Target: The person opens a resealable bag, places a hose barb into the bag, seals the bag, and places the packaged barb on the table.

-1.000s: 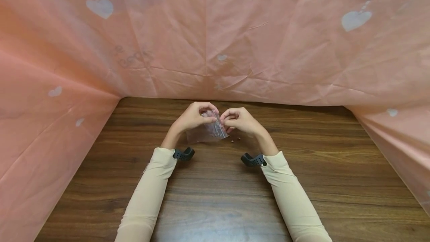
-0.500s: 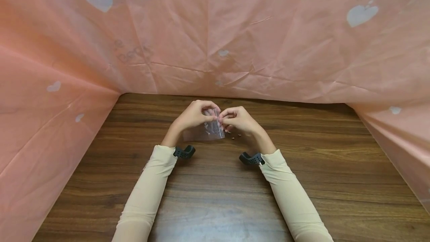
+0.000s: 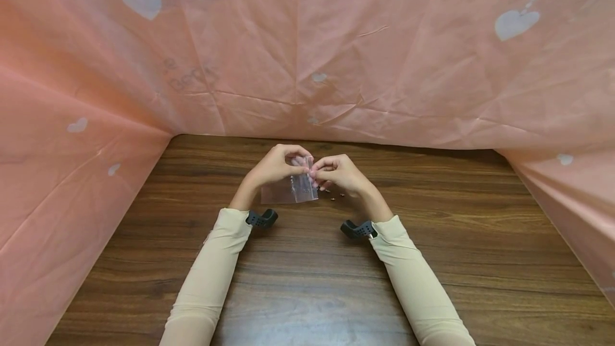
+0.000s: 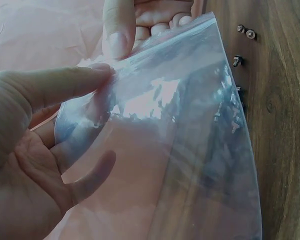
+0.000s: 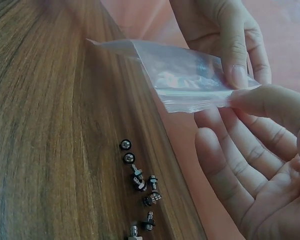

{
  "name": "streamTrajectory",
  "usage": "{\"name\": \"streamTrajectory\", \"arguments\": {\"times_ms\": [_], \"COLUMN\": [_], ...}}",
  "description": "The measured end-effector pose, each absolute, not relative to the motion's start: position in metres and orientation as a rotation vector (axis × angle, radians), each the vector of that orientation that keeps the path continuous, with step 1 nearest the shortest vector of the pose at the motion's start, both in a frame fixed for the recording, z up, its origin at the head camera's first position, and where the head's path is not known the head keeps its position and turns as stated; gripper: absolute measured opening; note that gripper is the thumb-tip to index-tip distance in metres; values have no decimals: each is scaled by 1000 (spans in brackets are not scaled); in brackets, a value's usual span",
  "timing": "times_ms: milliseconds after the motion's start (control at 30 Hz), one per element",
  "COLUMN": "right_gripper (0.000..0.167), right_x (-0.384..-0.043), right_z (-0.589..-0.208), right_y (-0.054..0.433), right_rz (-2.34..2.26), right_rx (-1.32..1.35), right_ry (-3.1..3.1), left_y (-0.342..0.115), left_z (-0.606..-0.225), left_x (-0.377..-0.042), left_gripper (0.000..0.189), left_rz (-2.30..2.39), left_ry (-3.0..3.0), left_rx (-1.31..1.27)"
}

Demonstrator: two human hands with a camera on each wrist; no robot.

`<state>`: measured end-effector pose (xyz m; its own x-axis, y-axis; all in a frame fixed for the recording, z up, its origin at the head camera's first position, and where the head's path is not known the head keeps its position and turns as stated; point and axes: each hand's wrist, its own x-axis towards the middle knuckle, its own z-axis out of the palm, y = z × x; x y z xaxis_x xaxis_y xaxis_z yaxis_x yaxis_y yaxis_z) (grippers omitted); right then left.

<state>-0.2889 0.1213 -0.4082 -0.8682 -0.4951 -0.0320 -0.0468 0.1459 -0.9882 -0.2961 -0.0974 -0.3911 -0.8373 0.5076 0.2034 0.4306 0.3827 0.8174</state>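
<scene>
A clear zip-lock bag is held up between both hands above the table. My left hand pinches it near the zip strip, thumb on the near face and fingers behind the film. At the bag's mouth, my right hand pinches the zip edge between thumb and forefinger, close beside the left thumb. In the right wrist view its other fingers are spread below the bag. Several small metal fittings with black rings lie on the table under the right hand. No fittings show inside the bag.
The wooden table has a dark grain and a bright reflection at its front. A pink cloth with white hearts hangs along the back and both sides. Dark bands sit at both wrists.
The bag has swung flatter and slightly left, its zip end turning more upright in the head view. Both hands keep their pinch, with the right shifting a little left. The fittings stay put.
</scene>
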Motion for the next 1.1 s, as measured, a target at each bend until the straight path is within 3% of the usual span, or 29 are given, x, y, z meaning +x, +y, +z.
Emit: {"name": "streamTrajectory", "arguments": {"times_ms": [1100], "right_gripper": [16], "right_x": [-288], "right_z": [-408], "right_y": [115], "right_rz": [-1748], "right_rx": [-515], "right_ry": [2195], "left_y": [-99], "left_z": [-391], "left_x": [-298], "left_gripper": [23], "left_rz": [1487], "left_ry": [2532], "left_rx": [860]}}
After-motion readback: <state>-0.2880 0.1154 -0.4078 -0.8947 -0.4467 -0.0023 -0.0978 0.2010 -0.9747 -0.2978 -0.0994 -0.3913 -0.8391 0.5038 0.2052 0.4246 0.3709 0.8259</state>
